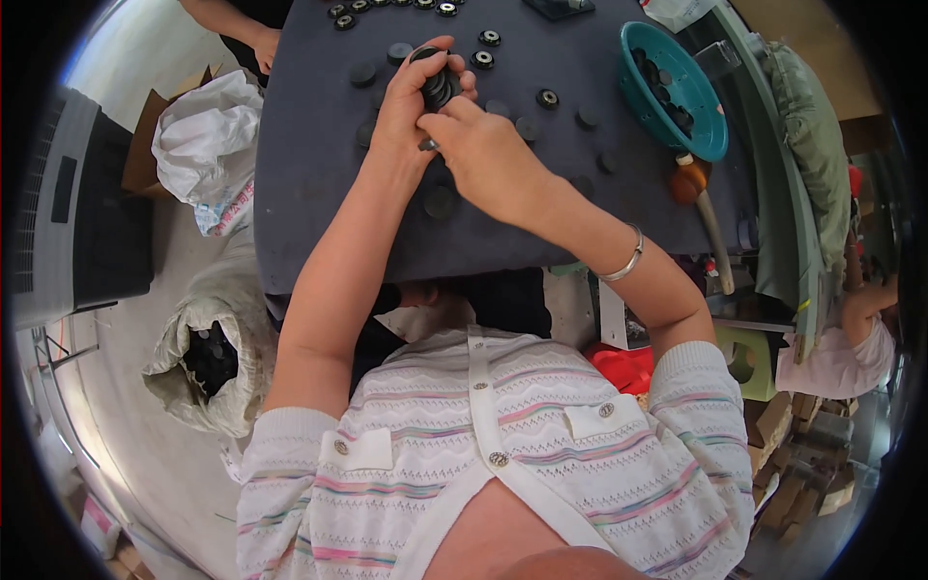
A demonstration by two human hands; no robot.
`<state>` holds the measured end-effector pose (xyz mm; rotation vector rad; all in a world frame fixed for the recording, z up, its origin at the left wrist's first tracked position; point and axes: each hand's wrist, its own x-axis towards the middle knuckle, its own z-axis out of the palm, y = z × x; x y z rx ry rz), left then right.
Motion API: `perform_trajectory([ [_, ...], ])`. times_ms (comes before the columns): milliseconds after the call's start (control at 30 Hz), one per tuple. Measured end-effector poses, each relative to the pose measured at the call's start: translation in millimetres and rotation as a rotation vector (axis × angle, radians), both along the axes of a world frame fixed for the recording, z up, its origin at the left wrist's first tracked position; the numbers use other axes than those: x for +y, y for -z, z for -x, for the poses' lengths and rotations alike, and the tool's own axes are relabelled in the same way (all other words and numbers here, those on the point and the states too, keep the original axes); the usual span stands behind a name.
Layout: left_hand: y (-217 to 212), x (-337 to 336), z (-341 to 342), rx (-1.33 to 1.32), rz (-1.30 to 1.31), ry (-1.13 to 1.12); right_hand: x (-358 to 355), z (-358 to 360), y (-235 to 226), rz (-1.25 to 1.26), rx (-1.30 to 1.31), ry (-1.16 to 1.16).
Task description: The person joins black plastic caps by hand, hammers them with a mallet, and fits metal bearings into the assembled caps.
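Over the dark cloth-covered table (319, 213), my left hand (401, 106) is closed around several round black discs (441, 89) stacked in its palm. My right hand (493, 164) is pinched at the left palm, its fingertips against the lower discs. A small metal piece (428, 144) sticks out from under the right fingers; its full shape is hidden in the hand. Loose black discs (439, 202) lie on the cloth around both hands. Beyond them sit black wheel-like parts with metal centres (482, 60).
At the right stands a teal plastic basket (633, 106) holding black discs, beside a wooden-handled tool (713, 232). More metal-centred parts (447, 10) line the far edge. An open sack (174, 362) of black pieces is on the floor, left. Another person's hand (265, 43) shows at far left.
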<state>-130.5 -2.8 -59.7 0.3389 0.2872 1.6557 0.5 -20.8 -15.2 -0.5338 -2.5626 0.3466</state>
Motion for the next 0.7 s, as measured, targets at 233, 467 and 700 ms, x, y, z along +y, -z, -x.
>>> perform_trajectory([
  [233, 6.8, 5.6, 10.2, -0.076, 0.099, -0.084, 23.6, -38.3, -10.4, -0.176, 0.028, 0.277],
  [467, -0.4, 5.7, 5.0, -0.02, 0.109, -0.062, 74.6, -118.9, 31.8, -0.17, -0.429, 0.463],
  [700, 3.4, 5.9, 7.2, 0.001, 0.115, -0.063, 64.1, -119.3, 8.7, -0.015, -0.506, 0.303],
])
